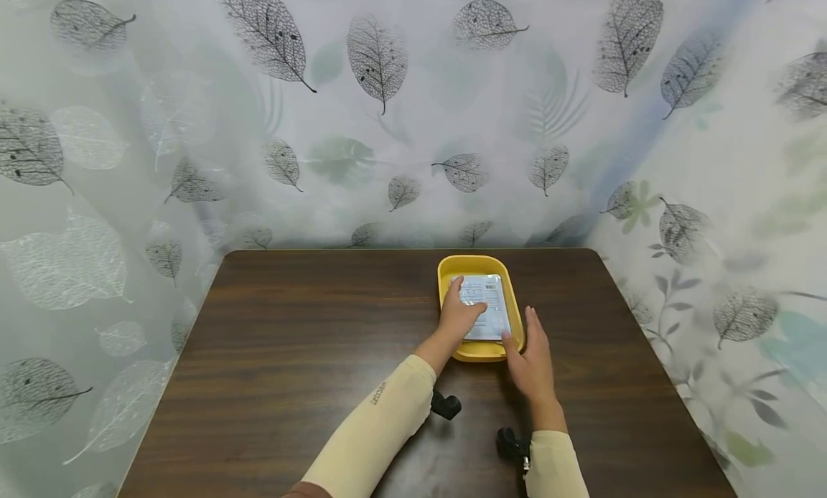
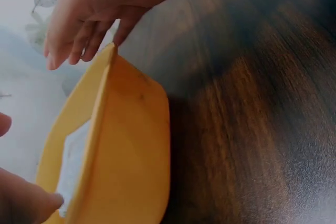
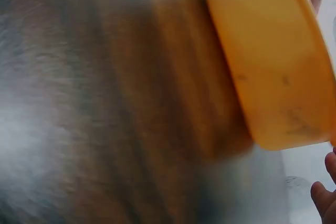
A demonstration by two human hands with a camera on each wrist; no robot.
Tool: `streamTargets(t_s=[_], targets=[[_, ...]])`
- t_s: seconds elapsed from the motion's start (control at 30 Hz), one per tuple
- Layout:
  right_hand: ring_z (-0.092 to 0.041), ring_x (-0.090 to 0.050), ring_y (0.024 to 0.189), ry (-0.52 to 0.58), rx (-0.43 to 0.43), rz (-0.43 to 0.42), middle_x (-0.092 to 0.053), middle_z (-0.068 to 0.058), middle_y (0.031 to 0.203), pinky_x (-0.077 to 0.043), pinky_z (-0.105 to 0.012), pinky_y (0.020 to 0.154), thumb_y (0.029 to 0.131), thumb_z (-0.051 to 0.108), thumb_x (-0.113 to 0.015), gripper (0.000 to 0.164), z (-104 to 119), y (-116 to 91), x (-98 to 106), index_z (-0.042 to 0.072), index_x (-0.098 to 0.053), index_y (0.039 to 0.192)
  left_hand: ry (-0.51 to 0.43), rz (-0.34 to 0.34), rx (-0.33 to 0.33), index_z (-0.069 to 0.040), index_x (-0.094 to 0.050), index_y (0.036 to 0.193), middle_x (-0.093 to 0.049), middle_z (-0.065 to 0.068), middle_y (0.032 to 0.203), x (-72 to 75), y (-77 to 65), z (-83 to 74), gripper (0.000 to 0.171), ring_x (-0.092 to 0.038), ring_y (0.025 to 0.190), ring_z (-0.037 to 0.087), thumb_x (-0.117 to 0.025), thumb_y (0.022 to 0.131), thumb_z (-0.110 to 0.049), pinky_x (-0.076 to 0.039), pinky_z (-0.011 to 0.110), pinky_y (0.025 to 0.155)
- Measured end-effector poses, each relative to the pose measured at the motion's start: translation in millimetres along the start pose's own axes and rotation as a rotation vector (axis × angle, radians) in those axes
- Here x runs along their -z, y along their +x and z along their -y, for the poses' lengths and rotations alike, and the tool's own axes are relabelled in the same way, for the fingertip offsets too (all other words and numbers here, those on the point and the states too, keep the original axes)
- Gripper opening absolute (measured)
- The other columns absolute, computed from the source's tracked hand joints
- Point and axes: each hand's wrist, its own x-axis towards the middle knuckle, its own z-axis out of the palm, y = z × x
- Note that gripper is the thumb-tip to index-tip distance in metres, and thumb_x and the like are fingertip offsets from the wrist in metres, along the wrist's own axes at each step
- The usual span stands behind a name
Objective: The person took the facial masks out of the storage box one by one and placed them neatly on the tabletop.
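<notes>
A yellow plastic tray (image 1: 481, 356) with raised walls stands toward the back right of the table. Inside lies a flat, glossy, pale packet (image 1: 492, 318) with small print and a barcode. My left hand (image 1: 460, 317) reaches over the tray's left side, thumb and index finger spread apart. Its thumb (image 2: 39, 200) overlaps the packet's surface, while the other fingers are mostly hidden. Beside the tray's front right corner is my right hand (image 1: 533, 358), its fingers straight and pointing away, the thumb at the rim. Nothing shows in its grasp.
The dark wood-grain table (image 1: 310, 326) spreads out to the left and in front of the tray. Behind and at the sides hangs a pale leaf-patterned curtain (image 1: 413, 139). A black wrist camera (image 1: 446, 405) juts from the left forearm, another black camera (image 1: 510, 444) from the right.
</notes>
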Motion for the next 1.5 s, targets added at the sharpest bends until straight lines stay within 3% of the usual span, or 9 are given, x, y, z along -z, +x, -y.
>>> streamTargets(t_s=[0.23,0.4,0.6,0.8,1.2,1.33,1.5], targets=[[-0.044,-0.024,0.154,0.097,-0.102,0.009,-0.024,-0.023,0.167,-0.02,-0.062,0.124,0.102,0.029,-0.058,0.076,-13,-5,-12,0.005,-0.02,0.163,0.007,-0.011,0.049,-0.01,-0.029,0.161,-0.029,0.013,0.168,-1.6,6.7,13.1,0.088,-0.037,0.15,0.032,-0.073,0.084,-0.001,-0.036,0.047,0.121],[-0.041,-0.03,0.153,0.183,-0.106,-0.014,-0.029,-0.022,0.166,-0.023,-0.059,0.125,0.103,0.026,-0.058,0.072,-22,-8,-20,0.005,-0.023,0.162,0.014,0.013,0.071,-0.012,-0.027,0.162,-0.033,0.013,0.166,-2.7,8.2,18.3,0.09,-0.042,0.146,0.032,-0.072,0.085,-0.003,-0.038,0.048,0.119],[-0.039,-0.03,0.153,0.252,-0.139,0.022,-0.029,-0.02,0.167,-0.024,-0.058,0.125,0.105,0.026,-0.054,0.071,-24,-8,-23,0.01,-0.018,0.164,0.036,0.027,0.033,-0.014,-0.029,0.161,-0.035,0.015,0.164,-3.7,4.6,17.0,0.088,-0.043,0.144,0.032,-0.073,0.085,-0.004,-0.038,0.049,0.119],[-0.039,-0.025,0.155,0.346,-0.184,0.065,-0.022,-0.02,0.169,-0.02,-0.059,0.126,0.106,0.019,-0.052,0.071,-27,-8,-25,0.011,-0.013,0.165,0.095,0.023,-0.019,-0.012,-0.043,0.154,-0.04,0.013,0.16,-4.8,0.2,15.3,0.075,-0.044,0.144,0.033,-0.074,0.086,-0.008,-0.043,0.049,0.115],[-0.036,-0.031,0.153,0.341,-0.147,-0.01,-0.028,-0.014,0.168,-0.024,-0.059,0.124,0.106,0.03,-0.053,0.068,-32,-12,-31,0.022,-0.018,0.165,0.064,0.017,-0.083,-0.003,-0.059,0.142,-0.05,0.015,0.154,-2.1,4.5,19.3,0.062,-0.049,0.141,0.031,-0.077,0.083,-0.005,-0.046,0.044,0.114],[-0.035,-0.031,0.153,0.337,-0.157,-0.019,-0.029,-0.014,0.168,-0.024,-0.058,0.125,0.106,0.03,-0.052,0.068,-32,-14,-31,0.025,-0.018,0.165,0.055,0.049,-0.062,-0.002,-0.053,0.147,-0.049,0.015,0.156,-2.5,5.6,18.9,0.066,-0.049,0.142,0.03,-0.076,0.085,-0.005,-0.047,0.044,0.113],[-0.034,-0.032,0.153,0.324,-0.154,-0.031,-0.031,-0.014,0.167,-0.025,-0.057,0.124,0.106,0.029,-0.052,0.067,-31,-15,-31,0.02,-0.02,0.164,0.085,0.061,-0.063,-0.002,-0.045,0.152,-0.043,0.014,0.159,-5.1,6.6,20.0,0.072,-0.043,0.146,0.031,-0.075,0.086,-0.006,-0.043,0.046,0.117]])
